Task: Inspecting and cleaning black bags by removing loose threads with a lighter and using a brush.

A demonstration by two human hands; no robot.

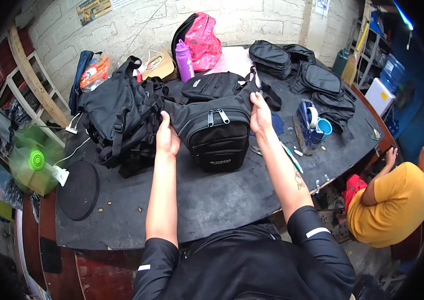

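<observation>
A black waist bag (218,142) with two silver zipper pulls hangs upright between my hands, over the middle of the dark table (212,200). My left hand (168,136) grips its left side wing, thumb up. On the other side my right hand (260,116) is closed on the right wing, near the strap. Behind it lies another black bag (211,86), partly hidden by the one I hold. A heap of black bags with straps (119,115) rests to the left of my left hand.
Several black bags (317,80) lie at the back right. A purple bottle (184,62) stands by a pink backpack (204,42). A tape dispenser (308,125) and a blue cup (324,128) sit at right. A person in a yellow shirt (392,205) crouches beside the table's right edge.
</observation>
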